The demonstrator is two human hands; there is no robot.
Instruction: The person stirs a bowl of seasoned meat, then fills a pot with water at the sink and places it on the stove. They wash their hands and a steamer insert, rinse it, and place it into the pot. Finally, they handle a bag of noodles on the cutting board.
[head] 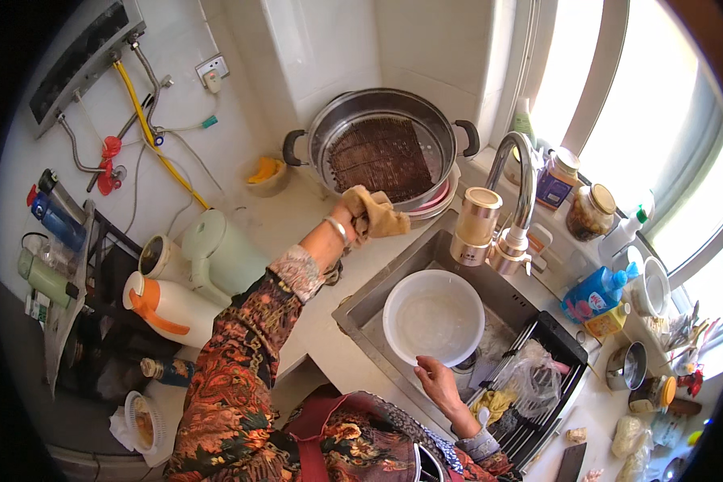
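My left hand [343, 223] grips a bunched tan cloth [381, 215] at the near rim of a wide steel pot [319, 138]. Inside the pot lies a dark brown slatted mat [385, 156]. The pot sits on stacked pink and white basins [443, 202]; most of the stack is hidden beneath it. Close to the near rim of a white plastic basin [391, 328], my right hand [438, 385] has its fingers extended and holds nothing; whether it touches the rim is unclear. That basin stands in the steel sink [367, 310] with what looks like water in it.
A curved faucet [521, 175] with a filter [476, 220] rises behind the sink. A black dish rack [563, 337] holds a plastic bag and yellow cloth. Jars and bottles [590, 211] line the windowsill. On the left are a pale green kettle [211, 253] and a white-orange jug [169, 307].
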